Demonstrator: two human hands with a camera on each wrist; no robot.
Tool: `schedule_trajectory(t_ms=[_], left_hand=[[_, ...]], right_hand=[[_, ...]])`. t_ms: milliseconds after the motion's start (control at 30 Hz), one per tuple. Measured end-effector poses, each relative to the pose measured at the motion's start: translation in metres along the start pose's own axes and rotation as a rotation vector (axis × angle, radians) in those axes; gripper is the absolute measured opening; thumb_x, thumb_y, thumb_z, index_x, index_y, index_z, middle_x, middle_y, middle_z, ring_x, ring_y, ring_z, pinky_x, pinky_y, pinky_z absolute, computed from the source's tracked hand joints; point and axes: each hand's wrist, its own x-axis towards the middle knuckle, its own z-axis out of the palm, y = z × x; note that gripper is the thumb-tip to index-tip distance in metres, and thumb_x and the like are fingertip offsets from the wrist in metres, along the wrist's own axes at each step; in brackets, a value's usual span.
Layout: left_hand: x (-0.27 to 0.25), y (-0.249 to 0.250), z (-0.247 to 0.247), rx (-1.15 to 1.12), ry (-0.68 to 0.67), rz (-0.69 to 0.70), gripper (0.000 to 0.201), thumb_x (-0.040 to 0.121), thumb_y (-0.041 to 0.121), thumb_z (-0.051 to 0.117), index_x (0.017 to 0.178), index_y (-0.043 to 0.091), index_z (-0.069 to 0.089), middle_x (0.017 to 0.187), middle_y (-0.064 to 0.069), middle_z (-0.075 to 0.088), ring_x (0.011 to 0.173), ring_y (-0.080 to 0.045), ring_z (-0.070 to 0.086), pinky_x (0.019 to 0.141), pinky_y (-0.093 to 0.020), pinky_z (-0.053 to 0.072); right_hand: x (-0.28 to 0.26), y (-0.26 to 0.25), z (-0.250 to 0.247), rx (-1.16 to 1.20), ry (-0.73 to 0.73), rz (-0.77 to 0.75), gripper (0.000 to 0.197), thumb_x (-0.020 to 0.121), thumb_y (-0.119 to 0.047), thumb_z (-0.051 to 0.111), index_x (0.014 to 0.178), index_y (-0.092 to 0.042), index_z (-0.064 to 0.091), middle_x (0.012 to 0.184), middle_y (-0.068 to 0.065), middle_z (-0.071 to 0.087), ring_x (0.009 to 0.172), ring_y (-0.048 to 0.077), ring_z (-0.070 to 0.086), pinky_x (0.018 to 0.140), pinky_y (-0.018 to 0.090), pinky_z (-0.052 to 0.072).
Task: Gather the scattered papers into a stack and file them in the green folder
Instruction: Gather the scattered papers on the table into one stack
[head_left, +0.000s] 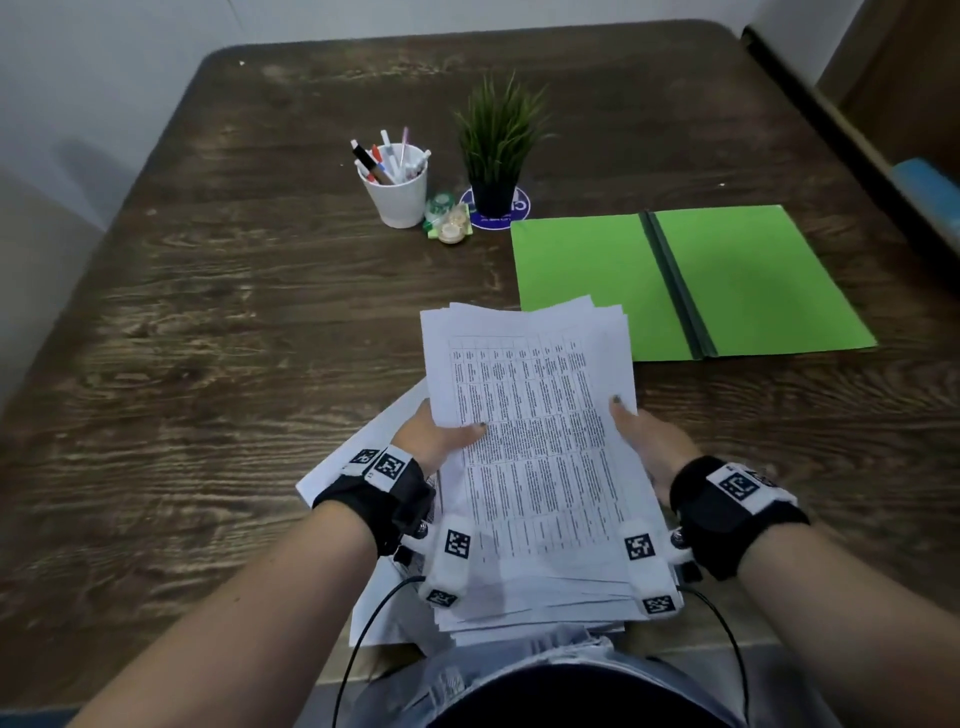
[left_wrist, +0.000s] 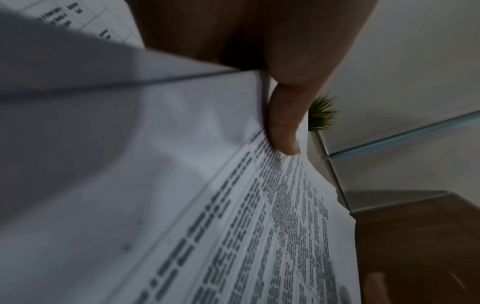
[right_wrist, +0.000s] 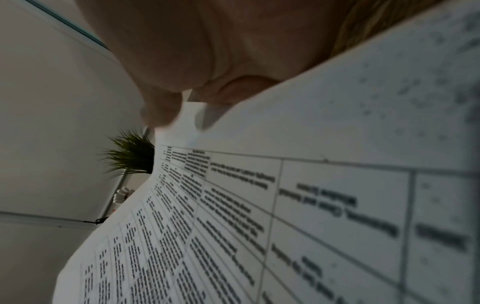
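A: Head view. Both hands hold a thick, uneven stack of white printed paper sheets (head_left: 535, 441) above the near edge of the dark wood-grain table (head_left: 208, 312). Left hand (head_left: 441, 439) grips the stack's left edge, thumb on top of the top sheet, fingers hidden beneath. Right hand (head_left: 649, 441) grips the right edge the same way.

B: Edges squared?

A: No. Corners fan out at the far end and sheet edges step out at the near end. At least one loose white sheet (head_left: 358, 452) lies flat on the table under the left wrist, apart from the held stack.

B: Folder?

A: The bright green card folder (head_left: 727, 280) lies open and flat, far right of the stack, with nothing on it. Filing not begun. A white cup of pens (head_left: 397, 192) and a small potted grass plant (head_left: 498, 156) stand far centre, clear of the folder.

B: Left wrist view?

A: One finger (left_wrist: 281, 123) presses against the paper's edge; sheets fill the frame. The rest of the grip is out of sight.

A: Right wrist view. Fingertips (right_wrist: 161, 111) curl at the sheet's edge over a printed table.

B: Judgement?

A: Gathering mostly done. Left: collect the stray sheet, square the stack, lay it in the folder, close it.
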Motion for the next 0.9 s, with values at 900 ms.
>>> schedule_trajectory(t_ms=[900], left_hand=[[0.057,0.024,0.023,1.402,-0.355,0.215,0.059,0.066,0.05,0.076,0.114,0.03,0.047,0.114,0.009,0.055,0.109,-0.019,0.042,0.099,-0.04,0.026]], right_hand=[[0.052,0.053,-0.124,0.139,0.196,0.01,0.043,0.079,-0.026,0.072,0.118,-0.015,0.057,0.128,0.013,0.058,0.118,0.032,0.054,0.108,0.051,0.037]])
